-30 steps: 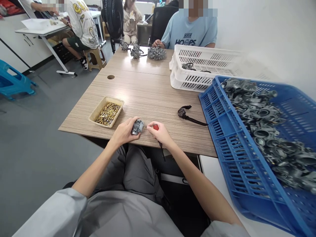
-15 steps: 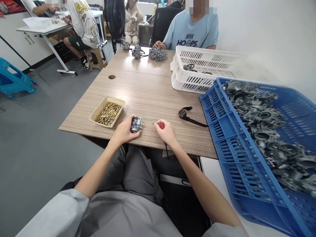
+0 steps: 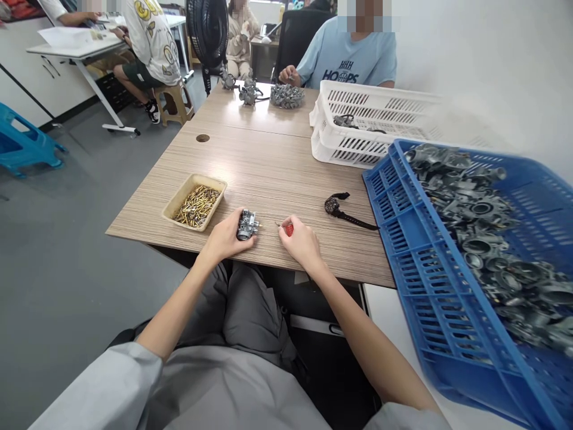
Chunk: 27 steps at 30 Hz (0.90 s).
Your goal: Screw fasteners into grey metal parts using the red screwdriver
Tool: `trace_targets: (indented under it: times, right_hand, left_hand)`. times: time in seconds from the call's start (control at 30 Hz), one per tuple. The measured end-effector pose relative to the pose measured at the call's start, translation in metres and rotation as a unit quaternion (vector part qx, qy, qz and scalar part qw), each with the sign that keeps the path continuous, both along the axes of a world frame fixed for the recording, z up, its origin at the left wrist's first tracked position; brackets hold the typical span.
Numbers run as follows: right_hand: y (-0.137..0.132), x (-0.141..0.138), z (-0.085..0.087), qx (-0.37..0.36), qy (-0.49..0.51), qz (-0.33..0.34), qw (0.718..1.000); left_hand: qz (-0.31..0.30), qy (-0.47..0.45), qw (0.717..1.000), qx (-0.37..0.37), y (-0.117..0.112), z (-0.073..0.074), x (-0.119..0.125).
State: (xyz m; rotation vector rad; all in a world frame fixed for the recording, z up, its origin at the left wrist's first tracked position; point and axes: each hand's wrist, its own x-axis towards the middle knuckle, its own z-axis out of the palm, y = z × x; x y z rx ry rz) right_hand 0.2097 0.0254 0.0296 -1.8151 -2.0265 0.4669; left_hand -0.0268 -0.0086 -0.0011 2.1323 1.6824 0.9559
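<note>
My left hand (image 3: 224, 239) is closed around a small grey metal carburetor (image 3: 248, 226), holding it at the table's front edge. A thin brass-coloured piece (image 3: 261, 225) sticks out of its right side. To the right, apart from the carburetor, my right hand (image 3: 302, 242) is closed on a red-handled screwdriver (image 3: 289, 230); the fingers cover much of it and its shaft is hidden. A small thin tip (image 3: 277, 224) shows at those fingertips, too small to name. Left of my left hand stands a cream tray (image 3: 168, 212) of small brass parts (image 3: 197, 206).
A black wristwatch (image 3: 332, 206) lies right of my right hand. The blue crate (image 3: 403, 233) of carburetor bodies (image 3: 483, 209) borders the right side, with a white crate (image 3: 344, 146) behind it. Across the table (image 3: 264, 161) sits a person in a blue shirt (image 3: 353, 57), near more carburetors (image 3: 249, 94).
The screwdriver has turned in my right hand: its dark shaft hung below the hand before and no longer shows. My left hand and the carburetor have stayed put.
</note>
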Motion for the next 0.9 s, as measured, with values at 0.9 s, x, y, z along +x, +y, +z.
trace_targets:
  times: [0.9]
  right_hand:
    - [0.037, 0.08, 0.018, -0.134, 0.237, 0.107, 0.956]
  left_hand:
    - [-0.004, -0.022, 0.999, -0.03, -0.001, 0.008, 0.001]
